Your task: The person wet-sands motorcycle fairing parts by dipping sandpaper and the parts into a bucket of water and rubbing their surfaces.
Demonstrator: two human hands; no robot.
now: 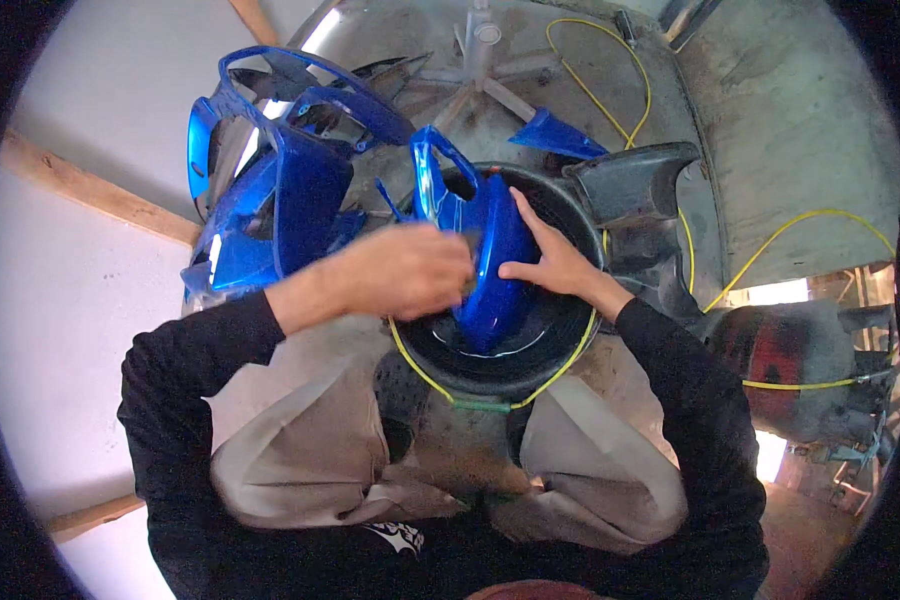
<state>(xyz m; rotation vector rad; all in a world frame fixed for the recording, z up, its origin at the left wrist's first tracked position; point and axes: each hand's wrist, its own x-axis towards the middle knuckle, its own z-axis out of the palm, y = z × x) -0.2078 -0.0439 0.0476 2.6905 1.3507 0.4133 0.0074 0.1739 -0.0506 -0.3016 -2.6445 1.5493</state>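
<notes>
A glossy blue motorcycle fairing panel (pixel 500 245) stands tilted in a black bucket (pixel 440 365), its lower end close to the water at the bottom. My right hand (pixel 560 262) grips the panel's right side, thumb in front and fingers along the far edge. On the panel's left face, my left hand (pixel 410 270) is curled and somewhat blurred. A small dark piece shows at its fingertips, too unclear to name.
Several blue fairing parts (pixel 315 200) lie left of the bucket, with another blue piece (pixel 555 135) behind it. Black plastic parts (pixel 635 190) stand at the right. A yellow hose (pixel 650 90) winds across the floor. The bucket has a yellow handle (pixel 425 380).
</notes>
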